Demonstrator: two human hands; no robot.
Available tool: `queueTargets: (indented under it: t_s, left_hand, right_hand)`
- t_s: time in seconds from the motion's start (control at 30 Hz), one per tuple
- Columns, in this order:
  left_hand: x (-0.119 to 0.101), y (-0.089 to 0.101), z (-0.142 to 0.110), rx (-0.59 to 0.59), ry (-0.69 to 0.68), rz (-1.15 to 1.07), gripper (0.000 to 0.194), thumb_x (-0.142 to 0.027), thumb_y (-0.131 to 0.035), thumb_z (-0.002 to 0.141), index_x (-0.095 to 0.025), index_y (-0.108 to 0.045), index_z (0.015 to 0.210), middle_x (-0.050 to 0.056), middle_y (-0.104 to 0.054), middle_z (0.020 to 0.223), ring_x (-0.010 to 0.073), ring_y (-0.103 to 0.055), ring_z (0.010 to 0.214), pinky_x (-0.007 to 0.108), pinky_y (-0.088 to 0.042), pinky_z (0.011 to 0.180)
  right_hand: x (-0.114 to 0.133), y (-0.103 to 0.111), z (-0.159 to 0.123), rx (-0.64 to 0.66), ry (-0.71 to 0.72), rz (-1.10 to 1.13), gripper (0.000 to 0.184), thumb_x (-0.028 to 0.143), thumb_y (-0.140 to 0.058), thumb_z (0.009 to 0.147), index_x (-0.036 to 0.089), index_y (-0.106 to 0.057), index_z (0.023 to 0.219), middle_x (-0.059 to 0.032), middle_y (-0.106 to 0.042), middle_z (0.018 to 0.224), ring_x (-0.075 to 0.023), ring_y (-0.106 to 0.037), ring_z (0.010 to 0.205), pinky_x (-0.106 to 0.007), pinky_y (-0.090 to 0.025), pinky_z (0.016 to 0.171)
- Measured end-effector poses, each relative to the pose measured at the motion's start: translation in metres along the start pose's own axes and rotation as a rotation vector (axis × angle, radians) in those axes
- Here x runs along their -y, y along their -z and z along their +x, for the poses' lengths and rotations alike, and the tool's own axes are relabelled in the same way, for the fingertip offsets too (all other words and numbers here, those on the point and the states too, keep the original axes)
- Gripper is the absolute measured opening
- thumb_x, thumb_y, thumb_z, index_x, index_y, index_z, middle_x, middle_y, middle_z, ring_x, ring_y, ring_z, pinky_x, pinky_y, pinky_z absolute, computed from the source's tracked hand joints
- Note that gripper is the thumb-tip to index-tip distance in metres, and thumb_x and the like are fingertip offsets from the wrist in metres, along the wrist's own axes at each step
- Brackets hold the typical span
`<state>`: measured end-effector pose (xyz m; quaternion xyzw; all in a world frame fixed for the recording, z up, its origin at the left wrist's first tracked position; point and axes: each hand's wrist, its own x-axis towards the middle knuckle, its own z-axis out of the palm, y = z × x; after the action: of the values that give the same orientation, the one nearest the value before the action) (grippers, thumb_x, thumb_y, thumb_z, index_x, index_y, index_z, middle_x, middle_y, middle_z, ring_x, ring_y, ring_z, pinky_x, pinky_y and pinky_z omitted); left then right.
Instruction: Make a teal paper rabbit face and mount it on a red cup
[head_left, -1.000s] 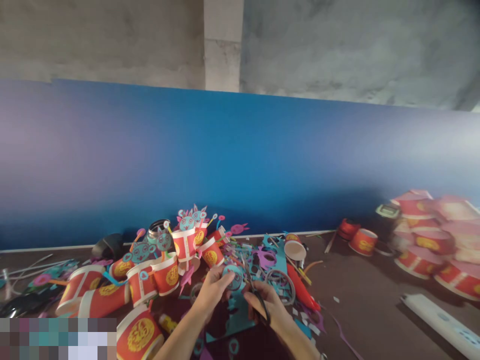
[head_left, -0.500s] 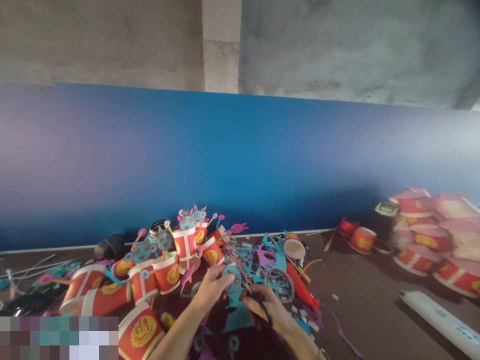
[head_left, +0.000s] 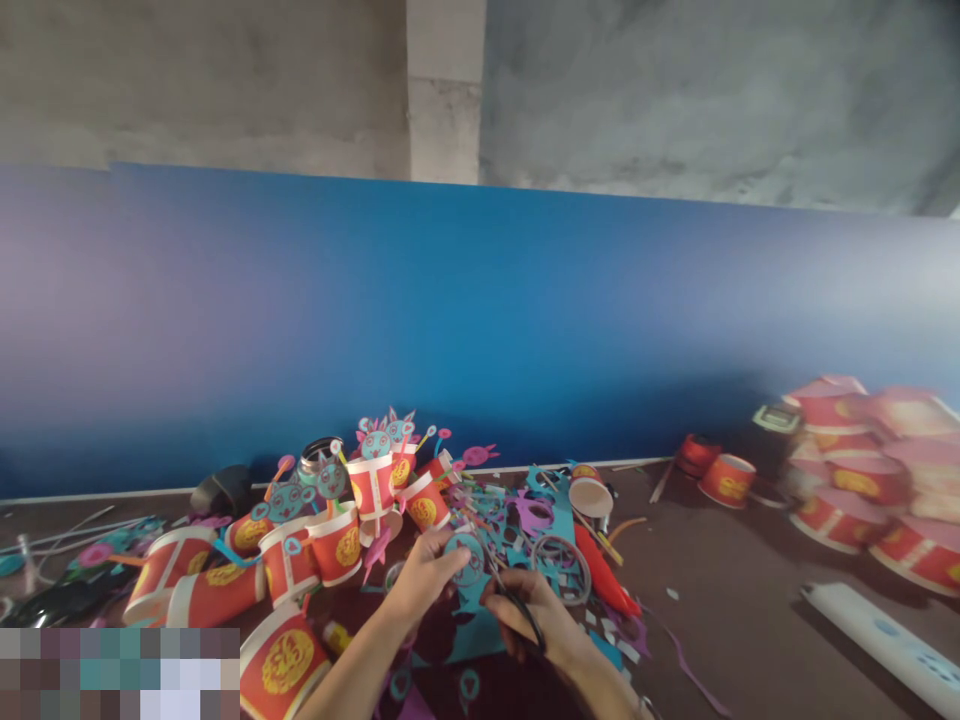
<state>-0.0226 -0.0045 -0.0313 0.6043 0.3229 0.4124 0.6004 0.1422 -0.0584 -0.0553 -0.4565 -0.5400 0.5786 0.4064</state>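
Observation:
My left hand (head_left: 430, 577) pinches a round teal paper cutout (head_left: 463, 560) with a face drawn on it, thumb on top. Close by on the right, my right hand (head_left: 529, 610) is wrapped round the black handles of a pair of scissors (head_left: 531, 622). The scissor blades point up and left, at the cutout's right edge; whether they touch the paper I cannot tell. Beneath both hands lies a teal paper sheet (head_left: 480, 640). Small paper scraps (head_left: 510, 525) and a roll of clear tape (head_left: 561, 568) are just beyond the right hand.
Red paper cups (head_left: 286, 655) crowd the left side, several with paper faces and straws. Stacks of wrapped red cups (head_left: 862, 485) stand at the right. A white power strip (head_left: 885, 635) lies in front of them. A blue panel (head_left: 480, 330) rises behind the table (head_left: 720, 580).
The view has shifted very slightly. Both hands, the paper cutout and the scissors keep nearly the same pose.

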Motion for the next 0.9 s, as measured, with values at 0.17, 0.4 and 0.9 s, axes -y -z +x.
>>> queueTargets:
  t_s: [0.17, 0.4, 0.9]
  left_hand:
    - [0.001, 0.001, -0.001, -0.001, 0.006, -0.005, 0.027, -0.039, -0.060, 0.070, -0.015, -0.060, 0.057, -0.004, -0.044, 0.044, 0.0064, -0.035, 0.038, 0.020, -0.025, 0.039]
    - [0.004, 0.003, -0.001, -0.002, 0.019, -0.003, 0.026, -0.039, -0.061, 0.070, -0.016, -0.061, 0.060, -0.003, -0.048, 0.046, 0.0071, -0.037, 0.038, 0.021, -0.026, 0.040]
    - [0.016, -0.017, -0.016, -0.195, 0.130, -0.001, 0.027, -0.046, -0.059, 0.073, -0.021, -0.064, 0.065, -0.001, -0.054, 0.053, 0.0135, -0.048, 0.048, 0.024, -0.035, 0.045]
  right_hand:
    - [0.002, 0.001, -0.001, 0.033, 0.018, -0.007, 0.044, 0.056, -0.065, 0.067, 0.014, -0.059, 0.074, 0.0067, -0.050, 0.036, -0.0058, -0.040, 0.029, -0.015, -0.028, 0.030]
    - [0.000, 0.002, -0.001, 0.036, 0.036, -0.030, 0.042, 0.056, -0.063, 0.070, 0.014, -0.059, 0.071, 0.0068, -0.049, 0.036, -0.0053, -0.038, 0.027, -0.016, -0.026, 0.030]
    - [-0.003, 0.004, 0.007, -0.175, 0.039, 0.025, 0.040, 0.054, -0.065, 0.066, 0.017, -0.052, 0.070, 0.0045, -0.054, 0.037, -0.0068, -0.042, 0.027, -0.015, -0.026, 0.028]
